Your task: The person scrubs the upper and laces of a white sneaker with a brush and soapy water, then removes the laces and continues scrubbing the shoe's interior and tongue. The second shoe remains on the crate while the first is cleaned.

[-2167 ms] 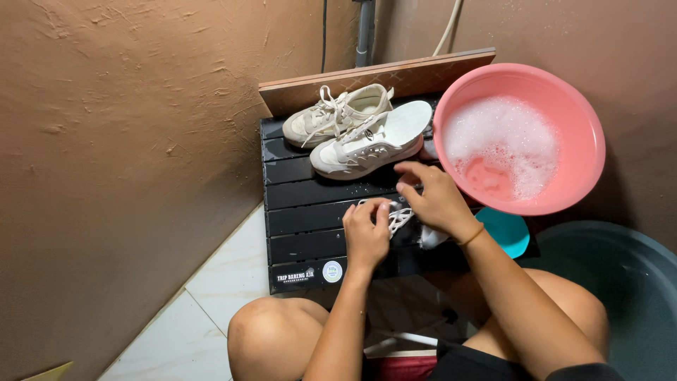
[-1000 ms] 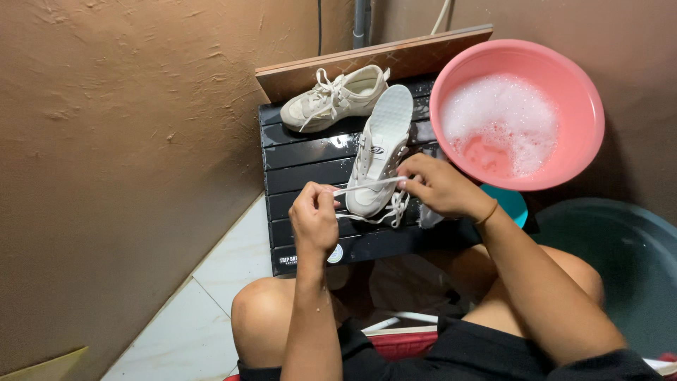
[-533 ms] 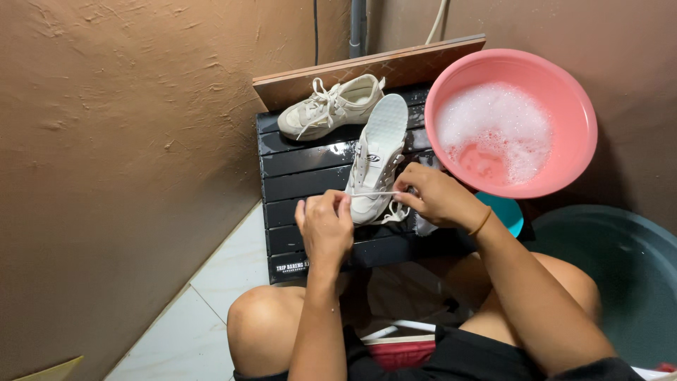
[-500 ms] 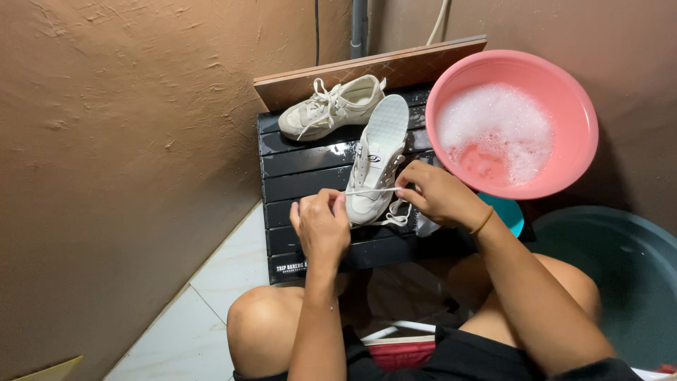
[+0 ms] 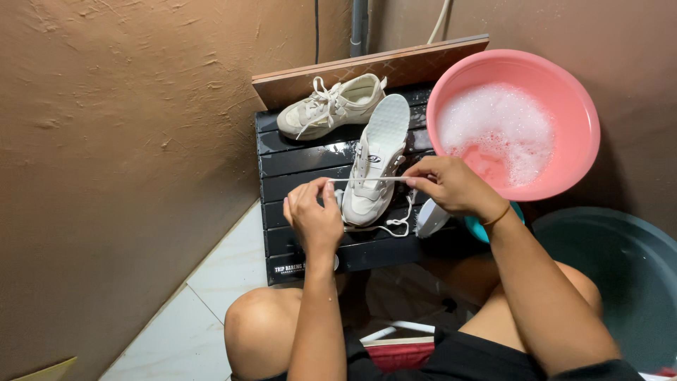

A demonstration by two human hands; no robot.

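- Fingers of the left hand (image 5: pixel 314 219) and right hand (image 5: pixel 451 185) are pinched together on the two ends of a white shoelace (image 5: pixel 367 179), stretched tight between them over a white canvas sneaker (image 5: pixel 374 169).
- Dark grey plastic tub (image 5: pixel 620 275) stands at the right; I cannot tell what is inside.
- Round pink plastic basin (image 5: pixel 578 116) holds soapy foam, its rim just beside the right hand.
- Black slatted crate (image 5: pixel 296 162) carries both shoes, close against the brown wall (image 5: pixel 120 155).
- Second white sneaker (image 5: pixel 328 107) lies at the far edge.
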